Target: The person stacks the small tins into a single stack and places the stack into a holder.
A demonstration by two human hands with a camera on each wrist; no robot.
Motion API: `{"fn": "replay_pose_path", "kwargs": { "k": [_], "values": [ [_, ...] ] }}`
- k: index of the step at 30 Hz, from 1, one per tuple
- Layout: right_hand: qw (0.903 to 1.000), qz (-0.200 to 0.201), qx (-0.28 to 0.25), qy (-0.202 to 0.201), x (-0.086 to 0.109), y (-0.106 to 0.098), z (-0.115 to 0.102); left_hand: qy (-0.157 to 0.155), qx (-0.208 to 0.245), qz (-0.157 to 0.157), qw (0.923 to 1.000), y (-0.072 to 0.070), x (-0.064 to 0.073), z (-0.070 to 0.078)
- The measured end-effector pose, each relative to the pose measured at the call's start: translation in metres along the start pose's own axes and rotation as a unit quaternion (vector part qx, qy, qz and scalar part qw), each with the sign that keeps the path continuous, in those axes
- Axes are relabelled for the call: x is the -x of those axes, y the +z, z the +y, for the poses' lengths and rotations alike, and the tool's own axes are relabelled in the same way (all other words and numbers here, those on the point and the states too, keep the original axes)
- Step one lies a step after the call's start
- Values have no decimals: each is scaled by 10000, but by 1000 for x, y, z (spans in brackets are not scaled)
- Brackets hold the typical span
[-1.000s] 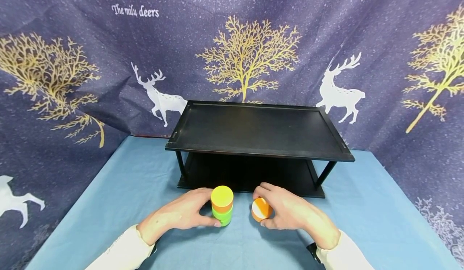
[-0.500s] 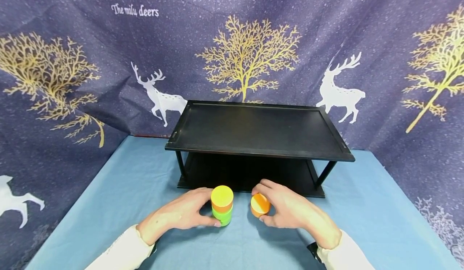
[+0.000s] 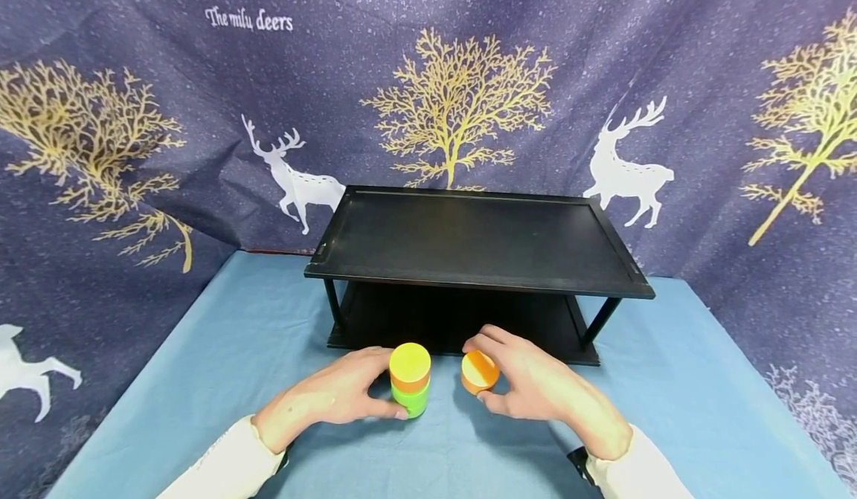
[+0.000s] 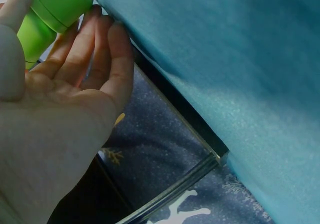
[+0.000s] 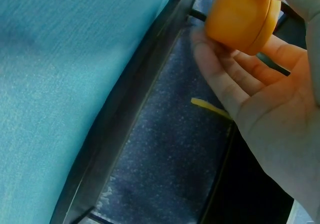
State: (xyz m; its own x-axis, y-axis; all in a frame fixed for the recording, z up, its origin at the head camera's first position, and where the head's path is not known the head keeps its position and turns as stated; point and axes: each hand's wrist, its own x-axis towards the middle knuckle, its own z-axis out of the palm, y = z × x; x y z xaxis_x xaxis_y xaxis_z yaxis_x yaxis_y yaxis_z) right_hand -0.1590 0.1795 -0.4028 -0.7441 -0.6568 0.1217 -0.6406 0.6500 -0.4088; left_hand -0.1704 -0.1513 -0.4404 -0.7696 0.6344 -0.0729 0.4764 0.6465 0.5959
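My left hand [image 3: 348, 389] grips a short green cylinder [image 3: 412, 401] between thumb and fingers. On top of the green piece sits an orange one with a bright yellow top face [image 3: 411, 364]. In the left wrist view the green cylinder [image 4: 62, 6] shows a seam and a narrowed middle. My right hand [image 3: 529, 376] pinches a separate orange cylinder [image 3: 479, 372], tilted, with a shiny top. The right wrist view shows this orange cylinder [image 5: 242, 16] between thumb and fingers, its edges rounded. A short gap separates the two hands.
Just beyond my hands stands a black two-tier shelf [image 3: 475, 242], its lower board [image 3: 435, 313] reaching close to my fingers. A light blue cloth [image 3: 268, 313] covers the table. Behind hangs a dark blue curtain [image 3: 321, 75] with trees and deer.
My right hand has shifted slightly away from me and to the left with the orange cylinder, whose tilt has changed. The left hand and its stack have stayed still.
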Motion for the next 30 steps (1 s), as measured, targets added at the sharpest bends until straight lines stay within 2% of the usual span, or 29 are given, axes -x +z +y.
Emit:
{"fn": "replay_pose_path", "kwargs": {
  "k": [19,30],
  "values": [
    [9973,610,-162,-380,0,-2,-1,33,37,9,10000,-1,1,1],
    [9950,809,-241,-529,-1,-4,-1,50,47,8,10000,-1,1,1]
  ]
}}
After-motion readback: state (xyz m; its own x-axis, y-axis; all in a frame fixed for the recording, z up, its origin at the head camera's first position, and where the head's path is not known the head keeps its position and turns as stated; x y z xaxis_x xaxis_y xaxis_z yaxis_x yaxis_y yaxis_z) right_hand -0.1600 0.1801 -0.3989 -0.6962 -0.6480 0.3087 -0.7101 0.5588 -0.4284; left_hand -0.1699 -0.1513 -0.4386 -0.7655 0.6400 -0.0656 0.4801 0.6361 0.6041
